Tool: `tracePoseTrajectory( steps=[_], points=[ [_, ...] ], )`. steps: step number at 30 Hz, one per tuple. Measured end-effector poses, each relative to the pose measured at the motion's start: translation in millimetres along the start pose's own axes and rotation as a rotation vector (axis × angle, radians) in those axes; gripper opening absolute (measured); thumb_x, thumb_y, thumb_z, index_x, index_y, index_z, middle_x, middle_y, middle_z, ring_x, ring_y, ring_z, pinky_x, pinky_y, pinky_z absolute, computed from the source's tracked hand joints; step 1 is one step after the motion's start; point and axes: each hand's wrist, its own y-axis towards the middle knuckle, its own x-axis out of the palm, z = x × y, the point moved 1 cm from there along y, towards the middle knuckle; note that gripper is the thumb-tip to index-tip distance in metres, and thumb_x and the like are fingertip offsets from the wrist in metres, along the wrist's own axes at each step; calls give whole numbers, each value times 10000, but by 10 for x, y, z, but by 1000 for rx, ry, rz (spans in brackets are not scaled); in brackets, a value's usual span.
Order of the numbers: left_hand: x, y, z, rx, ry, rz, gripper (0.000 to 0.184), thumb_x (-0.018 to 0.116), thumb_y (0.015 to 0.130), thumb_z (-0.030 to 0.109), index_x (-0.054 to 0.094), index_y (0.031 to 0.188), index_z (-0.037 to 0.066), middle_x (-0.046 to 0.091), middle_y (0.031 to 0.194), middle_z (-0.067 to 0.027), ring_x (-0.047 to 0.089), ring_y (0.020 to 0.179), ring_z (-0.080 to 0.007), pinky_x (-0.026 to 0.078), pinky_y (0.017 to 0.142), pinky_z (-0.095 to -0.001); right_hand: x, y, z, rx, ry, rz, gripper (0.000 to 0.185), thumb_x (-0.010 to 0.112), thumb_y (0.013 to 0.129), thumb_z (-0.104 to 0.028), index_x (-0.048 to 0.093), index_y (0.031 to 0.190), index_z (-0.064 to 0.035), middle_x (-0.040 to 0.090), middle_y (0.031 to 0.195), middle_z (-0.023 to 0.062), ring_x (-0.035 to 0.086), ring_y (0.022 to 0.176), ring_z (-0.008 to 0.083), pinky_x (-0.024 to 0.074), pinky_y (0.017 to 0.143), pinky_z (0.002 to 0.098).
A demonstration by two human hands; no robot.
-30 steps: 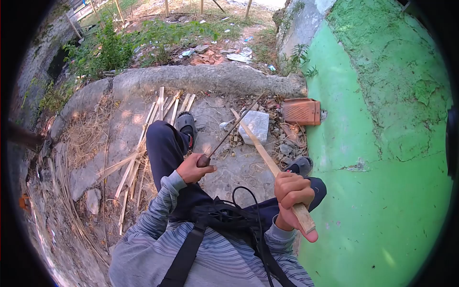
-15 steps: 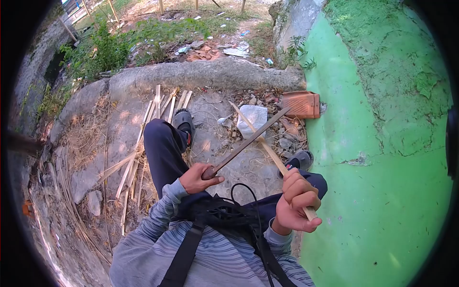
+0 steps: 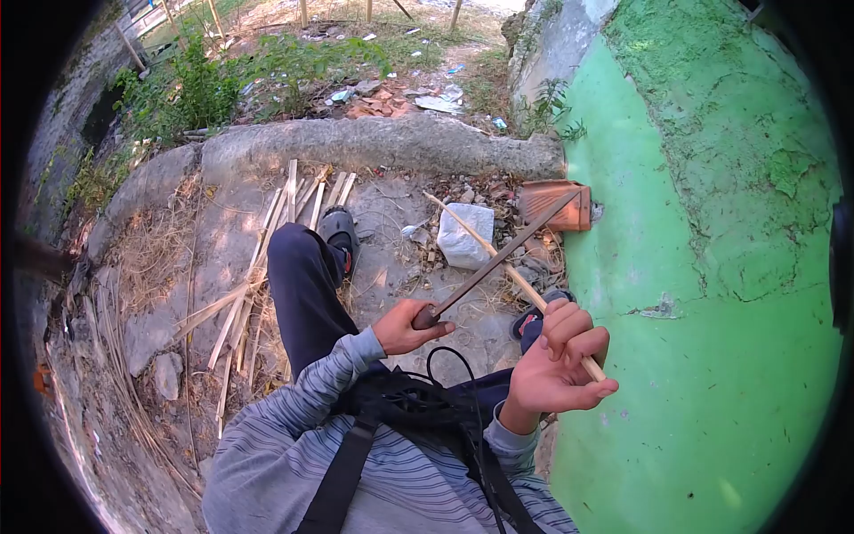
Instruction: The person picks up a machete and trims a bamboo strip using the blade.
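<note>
My left hand (image 3: pixel 411 327) is closed round the dark handle of a long machete (image 3: pixel 498 258), whose blade slants up and to the right. In my right hand (image 3: pixel 562 360) is the near end of a pale wooden strip (image 3: pixel 525 283), with the fingers wrapped round it. The strip runs up and to the left, past a whitish stone block (image 3: pixel 465 236). Blade and strip cross in front of the block's lower right side; whether they touch is unclear. The machete's tip lies in front of an orange clay tile (image 3: pixel 544 205).
A pile of split wooden strips (image 3: pixel 245 303) lies on the ground at the left. A low concrete kerb (image 3: pixel 382 144) runs across ahead, and a green wall (image 3: pixel 694 400) rises close on the right. A black cord (image 3: pixel 463 356) loops at my waist.
My left hand and the machete have moved to the right, the blade swinging across the wooden strip. The right hand has shifted slightly right and up, and the strip has turned to show its narrow edge.
</note>
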Motion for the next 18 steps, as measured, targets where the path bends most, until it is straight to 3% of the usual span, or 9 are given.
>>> tracePoseTrajectory(
  steps=[6,10,13,18],
  points=[
    [102,191,-239,-196,-82,-71,421,732,838,347,493,641,62,445,517,27,424,470,-85,331,449,-296,-89,-39,61,-31,45,128,596,250,959,-641,282,663,-125,278,557,-6,218,545,117,225,572,311],
    [127,233,-233,-91,-12,-13,402,737,830,311,483,633,71,447,518,24,446,450,-80,339,429,-286,-105,-52,71,-53,65,110,615,263,951,-653,269,643,-121,250,528,-14,196,517,111,210,546,311],
    [96,176,-92,-158,-126,-61,372,737,825,262,473,639,78,434,518,33,433,448,-73,335,423,-289,-97,-115,80,-40,123,56,580,273,944,-636,204,643,-145,176,526,-26,129,556,114,179,575,320],
    [52,244,-322,-286,-236,-212,353,738,816,227,459,658,82,406,515,50,432,428,-80,334,405,-299,-173,-150,89,-52,156,88,599,295,936,-620,212,600,-132,171,492,-31,123,506,107,176,538,320]
  ],
)
